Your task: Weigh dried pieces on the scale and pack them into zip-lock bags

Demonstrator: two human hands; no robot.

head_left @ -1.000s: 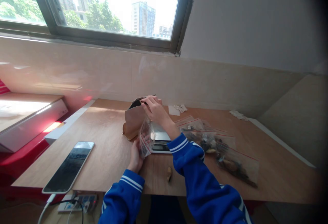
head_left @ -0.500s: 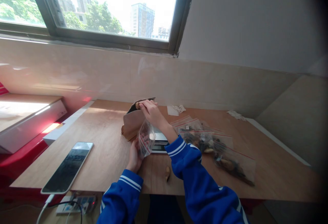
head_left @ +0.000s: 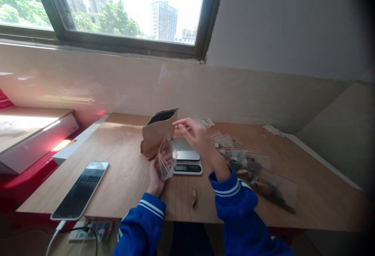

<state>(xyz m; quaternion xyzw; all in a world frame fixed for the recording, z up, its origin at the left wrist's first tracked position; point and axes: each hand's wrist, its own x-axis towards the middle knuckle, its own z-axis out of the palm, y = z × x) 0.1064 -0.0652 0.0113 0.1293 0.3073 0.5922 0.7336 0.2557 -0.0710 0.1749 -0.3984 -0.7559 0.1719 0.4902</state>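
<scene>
My left hand (head_left: pixel 154 181) is closed on a small clear zip bag (head_left: pixel 166 157) with a red strip, holding it upright at the table's near edge. My right hand (head_left: pixel 195 137) hovers over a small digital scale (head_left: pixel 187 159), its fingers stretched out toward the left; I see nothing in them. Just left of that hand stands an open brown paper pouch (head_left: pixel 156 135). A small brown piece (head_left: pixel 193 198) lies on the wooden table (head_left: pixel 123 174) in front of the scale.
Several filled clear zip bags (head_left: pixel 254 172) lie to the right of the scale. A phone (head_left: pixel 80 189) lies at the table's left front, with a power strip (head_left: pixel 90 230) below the edge. Crumpled tissues (head_left: pixel 272 131) lie near the back wall.
My right hand has come out of the brown pouch's mouth and moved right and nearer, over the scale, with its fingers now spread. The left hand still holds the zip bag.
</scene>
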